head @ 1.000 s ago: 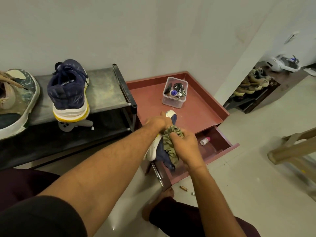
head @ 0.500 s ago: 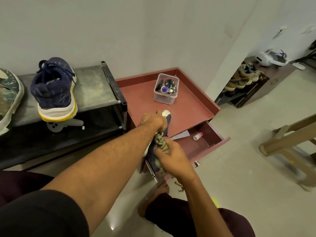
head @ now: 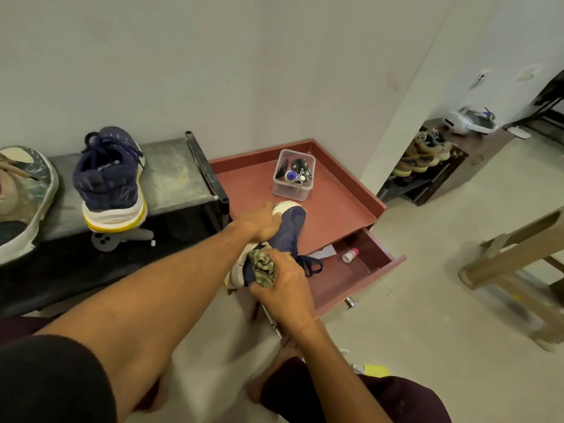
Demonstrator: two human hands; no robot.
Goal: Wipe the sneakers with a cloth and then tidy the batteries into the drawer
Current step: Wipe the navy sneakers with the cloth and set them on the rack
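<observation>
Two navy sneakers: the shelved sneaker (head: 111, 178) and the held sneaker (head: 290, 228), gripped by the left hand (head: 259, 222). The right hand (head: 283, 288) clutches one cloth (head: 265, 265). The open drawer (head: 341, 282) holds one bottle (head: 349, 255).

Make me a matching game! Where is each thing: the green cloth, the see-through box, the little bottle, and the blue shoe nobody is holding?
Things:
1. green cloth
2. see-through box
3. little bottle
4. unheld blue shoe

Places:
A. in the open drawer
B. on the grey rack
C. in the right hand
D. on the red cabinet top

Pairs: 1-C, 2-D, 3-A, 4-B
</observation>
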